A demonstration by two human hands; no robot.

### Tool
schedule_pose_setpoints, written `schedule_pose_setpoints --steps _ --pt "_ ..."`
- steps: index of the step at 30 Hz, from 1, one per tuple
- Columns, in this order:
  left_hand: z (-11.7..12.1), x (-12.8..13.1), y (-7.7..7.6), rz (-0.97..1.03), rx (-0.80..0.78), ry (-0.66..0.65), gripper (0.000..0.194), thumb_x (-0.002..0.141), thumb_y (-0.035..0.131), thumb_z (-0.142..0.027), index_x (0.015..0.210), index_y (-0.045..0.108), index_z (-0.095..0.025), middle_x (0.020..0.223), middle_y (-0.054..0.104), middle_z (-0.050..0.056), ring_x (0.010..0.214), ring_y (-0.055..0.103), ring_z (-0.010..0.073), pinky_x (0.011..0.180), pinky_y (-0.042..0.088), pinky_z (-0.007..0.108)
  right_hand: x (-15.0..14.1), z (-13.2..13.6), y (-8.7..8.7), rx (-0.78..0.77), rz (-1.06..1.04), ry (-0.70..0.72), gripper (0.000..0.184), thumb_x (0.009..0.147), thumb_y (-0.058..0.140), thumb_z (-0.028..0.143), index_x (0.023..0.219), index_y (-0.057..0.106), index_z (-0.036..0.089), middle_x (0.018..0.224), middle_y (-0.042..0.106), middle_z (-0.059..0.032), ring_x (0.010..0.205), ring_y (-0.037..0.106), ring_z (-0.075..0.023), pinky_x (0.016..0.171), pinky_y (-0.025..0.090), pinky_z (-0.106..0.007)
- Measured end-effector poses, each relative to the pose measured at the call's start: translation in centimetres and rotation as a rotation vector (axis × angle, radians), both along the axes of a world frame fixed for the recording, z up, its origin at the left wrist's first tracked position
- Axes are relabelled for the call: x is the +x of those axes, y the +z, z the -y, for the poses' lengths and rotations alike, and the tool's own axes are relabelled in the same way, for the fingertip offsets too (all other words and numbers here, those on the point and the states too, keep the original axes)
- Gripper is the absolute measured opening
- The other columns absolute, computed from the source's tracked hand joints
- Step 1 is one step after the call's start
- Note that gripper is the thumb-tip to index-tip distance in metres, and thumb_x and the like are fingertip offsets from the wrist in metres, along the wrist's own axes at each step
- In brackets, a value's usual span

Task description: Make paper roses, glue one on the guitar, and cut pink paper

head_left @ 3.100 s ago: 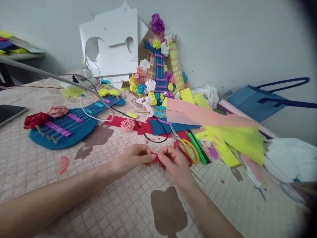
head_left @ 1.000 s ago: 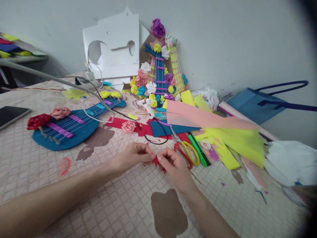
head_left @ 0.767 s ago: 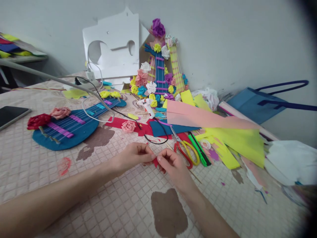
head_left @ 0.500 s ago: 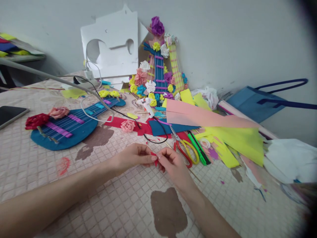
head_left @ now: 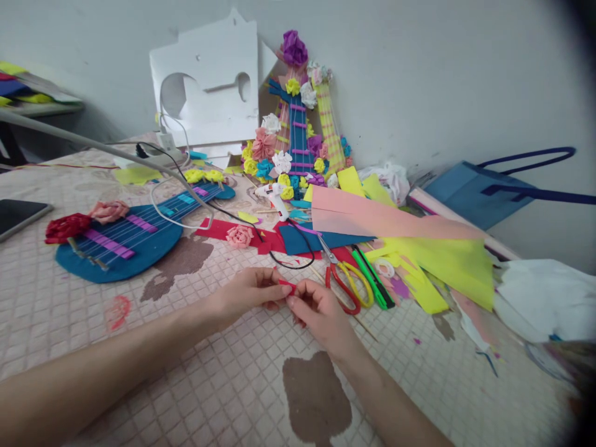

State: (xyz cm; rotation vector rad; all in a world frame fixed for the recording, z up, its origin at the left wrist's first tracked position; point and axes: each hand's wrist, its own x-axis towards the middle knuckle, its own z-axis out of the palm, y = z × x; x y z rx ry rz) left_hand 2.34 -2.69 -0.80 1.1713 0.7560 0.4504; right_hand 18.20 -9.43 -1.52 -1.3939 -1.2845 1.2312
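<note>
My left hand [head_left: 246, 295] and my right hand [head_left: 316, 310] meet low over the quilted cloth, fingertips pinched together on a small red paper piece [head_left: 287, 285]. Most of the red piece is hidden between the fingers. Just right of my right hand lie red-and-yellow scissors [head_left: 344, 279] and a green utility knife [head_left: 372, 277]. A small pink paper rose [head_left: 239, 236] sits on a red sheet [head_left: 223, 230] beyond my hands.
A blue paper guitar [head_left: 125, 236] with red and pink roses lies left. A white glue gun [head_left: 274, 198] with a black cord, pink [head_left: 372, 217] and yellow sheets [head_left: 447, 261], a flower-covered guitar [head_left: 298, 136] against the wall, a blue bag [head_left: 479, 192] and a tablet [head_left: 18, 214] surround the spot.
My hands stay together on the red piece; the fingers have shifted slightly, turning it so a thin red edge now shows on top between the fingertips.
</note>
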Motion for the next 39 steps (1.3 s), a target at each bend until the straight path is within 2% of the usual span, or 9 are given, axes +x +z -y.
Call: schedule_pose_setpoints --steps 7,11,13,17,21,26,33,37,39 --pt "-0.1 0.0 0.1 0.001 -0.054 0.067 0.025 0.067 0.073 -0.034 0.069 0.06 -0.014 0.066 0.063 0.0 0.061 0.054 0.0094 0.059 0.041 0.023 0.5 -0.1 0.5 0.015 0.029 0.062 0.013 0.079 0.057 0.026 0.071 0.05 0.019 0.062 0.045 0.0053 0.054 0.041 -0.0089 0.05 0.033 -0.021" --pt "-0.3 -0.1 0.0 0.048 -0.081 0.101 0.026 0.068 0.073 -0.036 0.072 0.06 -0.013 0.072 0.064 0.002 0.066 0.057 0.0109 0.066 0.045 0.026 2.7 -0.4 1.1 0.068 0.14 -0.03 0.017 0.081 0.054 0.034 0.073 0.052 0.02 0.06 0.046 0.0047 0.054 0.044 -0.0106 0.05 0.036 -0.023" --pt "-0.4 -0.1 -0.1 0.045 -0.081 0.102 0.026 0.069 0.073 -0.036 0.072 0.06 -0.013 0.074 0.065 0.003 0.066 0.057 0.0112 0.066 0.046 0.027 4.4 -0.7 1.4 0.135 0.303 -0.118 0.02 0.082 0.053 0.038 0.073 0.051 0.02 0.061 0.048 0.0038 0.054 0.045 -0.0116 0.052 0.037 -0.024" --pt "-0.6 -0.2 0.0 0.053 -0.099 0.114 0.026 0.07 0.073 -0.036 0.071 0.059 -0.013 0.074 0.065 0.003 0.067 0.058 0.0115 0.067 0.047 0.027 7.8 -1.4 1.0 0.242 0.86 -0.279 0.019 0.081 0.053 0.039 0.075 0.051 0.021 0.072 0.056 -0.0011 0.066 0.054 -0.0172 0.06 0.039 -0.029" --pt "-0.6 -0.2 0.1 0.06 -0.094 0.124 0.028 0.068 0.074 -0.037 0.071 0.06 -0.013 0.073 0.065 0.003 0.068 0.058 0.0114 0.067 0.047 0.027 9.6 -1.8 -0.2 0.198 1.162 -0.28 0.023 0.075 0.058 0.037 0.088 0.049 0.02 0.087 0.058 -0.0072 0.081 0.056 -0.024 0.067 0.041 -0.032" --pt "-0.7 -0.3 0.0 0.068 -0.098 0.121 0.029 0.068 0.074 -0.037 0.071 0.059 -0.013 0.073 0.065 0.003 0.066 0.058 0.0104 0.067 0.047 0.026 9.9 -2.1 -0.7 0.09 1.233 -0.282 0.031 0.074 0.059 0.042 0.09 0.046 0.019 0.089 0.059 -0.0087 0.087 0.058 -0.0254 0.068 0.042 -0.031" --pt "-0.8 -0.3 0.4 0.08 -0.087 0.152 0.029 0.067 0.075 -0.037 0.07 0.059 -0.013 0.073 0.065 0.003 0.068 0.058 0.0111 0.068 0.047 0.026 9.3 -1.8 -0.1 -0.018 1.313 -0.288 0.029 0.077 0.055 0.05 0.081 0.052 0.021 0.078 0.065 -0.0082 0.075 0.063 -0.0264 0.056 0.035 -0.03" --pt "-0.7 -0.3 0.5 0.08 -0.076 0.155 0.028 0.067 0.074 -0.037 0.07 0.059 -0.014 0.072 0.065 0.003 0.067 0.058 0.0111 0.067 0.046 0.026 9.7 -1.6 0.4 0.009 1.163 -0.332 0.027 0.075 0.056 0.049 0.076 0.051 0.022 0.073 0.064 -0.0074 0.071 0.062 -0.0263 0.056 0.036 -0.031" --pt "-0.7 -0.3 0.4 0.083 -0.075 0.147 0.027 0.068 0.074 -0.036 0.07 0.059 -0.014 0.073 0.066 0.003 0.066 0.058 0.0109 0.067 0.046 0.026 9.7 -1.6 1.0 0.031 0.983 -0.369 0.027 0.074 0.057 0.048 0.077 0.048 0.022 0.069 0.062 -0.0042 0.065 0.06 -0.0233 0.056 0.036 -0.031"
